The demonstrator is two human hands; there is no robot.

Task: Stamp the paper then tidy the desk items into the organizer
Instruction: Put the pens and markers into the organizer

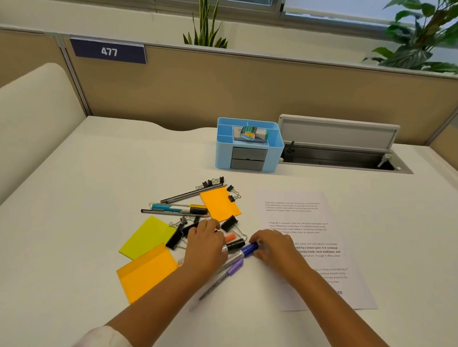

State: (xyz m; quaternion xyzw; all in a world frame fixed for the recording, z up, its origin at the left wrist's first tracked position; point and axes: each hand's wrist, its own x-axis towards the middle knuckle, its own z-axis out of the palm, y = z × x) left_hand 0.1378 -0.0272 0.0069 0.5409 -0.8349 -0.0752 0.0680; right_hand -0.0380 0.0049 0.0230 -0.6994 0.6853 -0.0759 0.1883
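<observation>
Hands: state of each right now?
Left hand: fingers curled down over the pens and markers, apparently gathering them.
Right hand: grips the blue marker cap.

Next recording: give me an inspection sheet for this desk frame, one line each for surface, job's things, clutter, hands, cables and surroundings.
Surface: white desk, with an open hatch at the back.
Job's things: printed paper lies flat on the right; blue organizer stands behind the pile, small boxes in its top tray; no stamp identifiable.
Clutter: pens, markers, black binder clips, orange sticky notes and yellow sticky notes lie scattered left of the paper.
Hands: left hand rests over pens; right hand grips a blue marker.
Cables: nothing seen.
Surroundings: beige partition with sign 477, plants and windows behind.
</observation>
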